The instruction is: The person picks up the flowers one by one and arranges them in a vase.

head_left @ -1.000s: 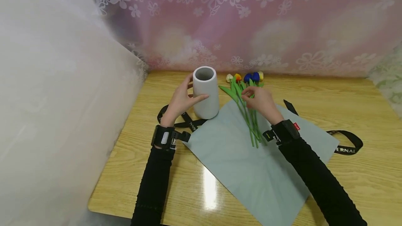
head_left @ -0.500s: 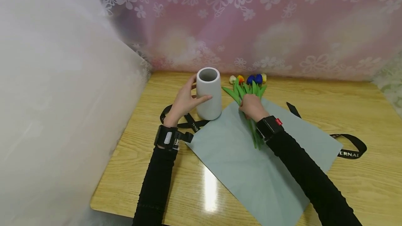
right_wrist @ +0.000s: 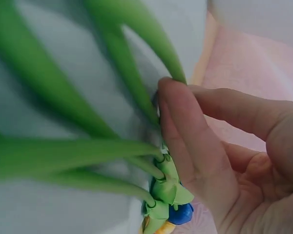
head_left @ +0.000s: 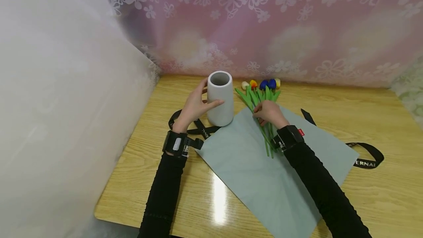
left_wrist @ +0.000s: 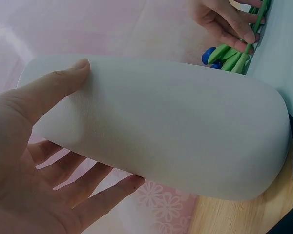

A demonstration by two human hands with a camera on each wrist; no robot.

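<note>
A white vase stands upright on the table, its open mouth facing up. My left hand grips it from the left, thumb across the front and fingers around the far side, as the left wrist view also shows. Several artificial tulips lie on a grey-green wrapping sheet, their white, orange, blue and yellow heads beyond its edge. My right hand is over the stems. In the right wrist view its thumb and fingers pinch a green tulip stem; other stems lie beside it.
Black lettered ribbon lies behind and left of the vase, and another loop sticks out at the sheet's right. A pink floral curtain hangs behind the wooden table; white fabric hangs at the left.
My right hand reached down onto the stems, then rose slightly with its fingertips at a stem. My left hand keeps its hold on the vase; the view shifted a little.
</note>
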